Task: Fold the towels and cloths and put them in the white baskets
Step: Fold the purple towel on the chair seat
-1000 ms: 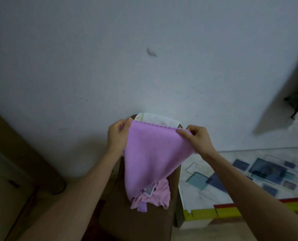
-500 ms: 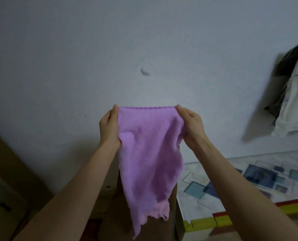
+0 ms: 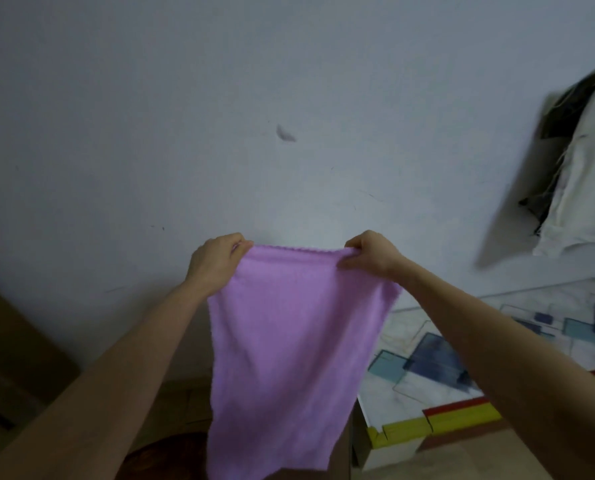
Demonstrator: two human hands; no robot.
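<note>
The left hand (image 3: 213,263) pinched one top corner of the soft purple fleece towel (image 3: 289,358); the right hand (image 3: 372,254) pinched the other; the towel hung flat and spread between them, raised before the pale grey wall (image 3: 220,116); a patterned white table (image 3: 462,341) stood to the right.

Wall: plain pale grey painted wall (image 3: 220,98) with a small dark smudge (image 3: 285,134)
Right: white surface printed with blue and teal rectangles (image 3: 438,358), edged by red and yellow strips (image 3: 462,415)
Upper right: crumpled white cloth over something dark (image 3: 587,168)
Left: brown wooden panel (image 3: 8,341)
</note>
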